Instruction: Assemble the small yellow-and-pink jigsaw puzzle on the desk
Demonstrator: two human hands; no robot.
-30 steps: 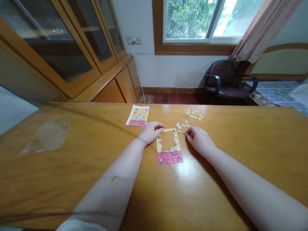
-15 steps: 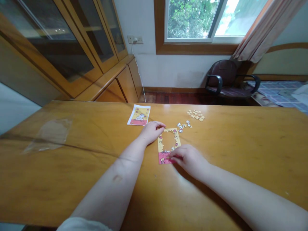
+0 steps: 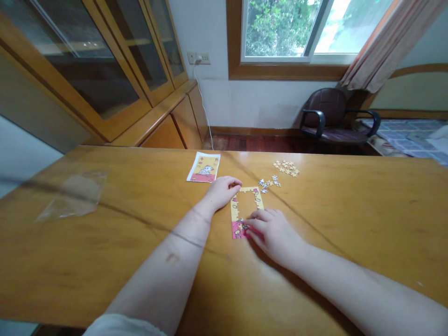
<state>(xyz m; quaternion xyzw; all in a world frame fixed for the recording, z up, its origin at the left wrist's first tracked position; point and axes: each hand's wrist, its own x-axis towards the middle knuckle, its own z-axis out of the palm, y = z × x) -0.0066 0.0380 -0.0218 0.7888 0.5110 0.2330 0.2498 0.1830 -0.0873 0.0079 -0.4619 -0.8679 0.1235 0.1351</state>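
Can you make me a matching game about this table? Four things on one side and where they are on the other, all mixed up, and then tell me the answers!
Things
1. Left hand
2. Right hand
3. Clear plastic bag
4. Plain yellow pieces

Places
A. Over the pink part of the puzzle
B. In a group near the far edge of the table
C. By the far left corner of the puzzle
D. Lying flat, far over on the left part of the table

Right pairs: 1-C, 2-A, 3-D, 4-B
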